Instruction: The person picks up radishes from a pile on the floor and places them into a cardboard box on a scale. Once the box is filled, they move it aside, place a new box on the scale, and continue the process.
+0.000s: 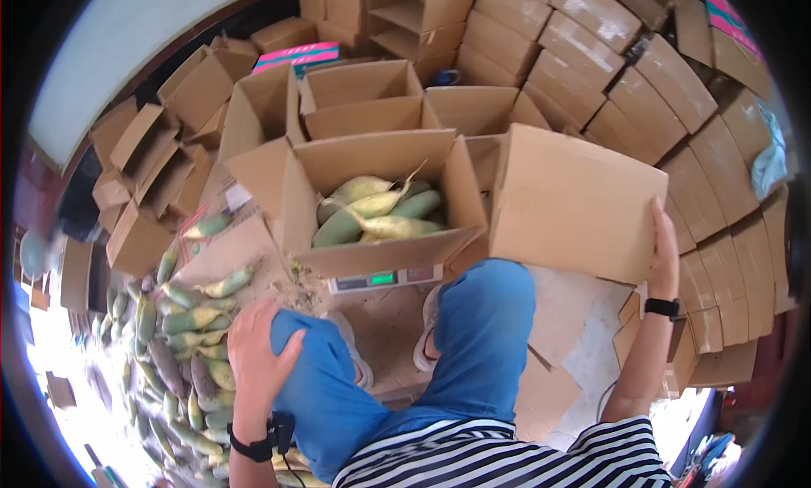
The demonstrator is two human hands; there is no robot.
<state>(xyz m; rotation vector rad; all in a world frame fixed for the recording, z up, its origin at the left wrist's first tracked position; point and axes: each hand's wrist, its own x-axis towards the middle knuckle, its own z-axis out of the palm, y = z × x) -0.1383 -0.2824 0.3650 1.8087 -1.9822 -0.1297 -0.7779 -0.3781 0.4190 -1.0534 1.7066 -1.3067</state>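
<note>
An open cardboard box [384,260] holding several green and pale-yellow long vegetables [376,205] rests on a white scale [422,274] with a lit green display. My right hand [665,239] lies with its fingers against the right edge of a cardboard box [579,205], whose closed, flat face is turned up towards me. My left hand [262,353] rests on my left knee, thumb apart from the fingers, with nothing in it. Beside it on the left, many vegetables [198,319] lie piled on the floor.
Open empty boxes [363,112] stand behind the scale. More open boxes [203,91] are heaped at the back left. Taped closed cartons [591,61] are stacked along the back and right. Flattened cardboard [545,395] covers part of the floor.
</note>
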